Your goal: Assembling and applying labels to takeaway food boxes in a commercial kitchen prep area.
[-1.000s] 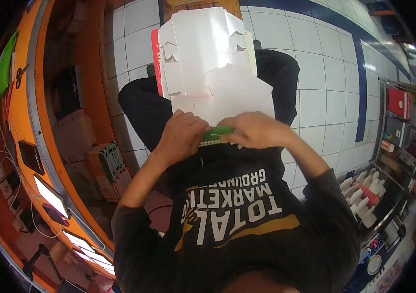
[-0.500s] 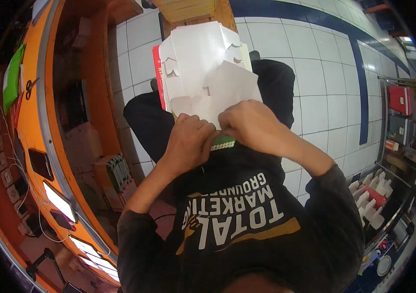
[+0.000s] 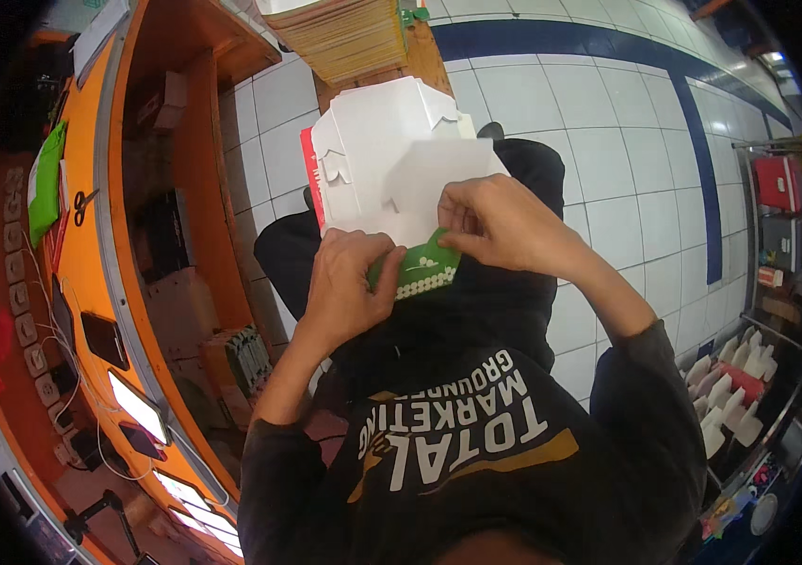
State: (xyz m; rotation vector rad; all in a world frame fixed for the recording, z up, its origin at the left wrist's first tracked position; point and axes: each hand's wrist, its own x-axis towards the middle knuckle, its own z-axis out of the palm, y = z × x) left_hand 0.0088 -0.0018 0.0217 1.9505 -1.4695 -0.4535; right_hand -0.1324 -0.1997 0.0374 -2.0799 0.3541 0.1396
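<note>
A stack of flat die-cut box blanks (image 3: 372, 127), white on the inside, lies across my lap and the end of a wooden bench. At its near end, one blank has a green printed panel (image 3: 427, 268) with a dotted edge, bent up towards me. My left hand (image 3: 346, 275) pinches the left side of that panel between thumb and fingers. On the panel's right corner, my right hand (image 3: 498, 224) is closed, thumb below and fingers curled over the card. The fingers hide part of the fold. A red-printed edge (image 3: 313, 177) sticks out at the stack's left.
A thick pile of flat card (image 3: 349, 42) stands on the wooden bench (image 3: 420, 68) ahead. Along the left runs an orange counter (image 3: 99, 259) with scissors (image 3: 82, 207), phones and cables. White folded boxes (image 3: 730, 400) fill a rack at the right.
My hands have drawn slightly apart, and much more of the green panel shows between them. The view has shifted, bringing more of the card pile ahead into sight.
</note>
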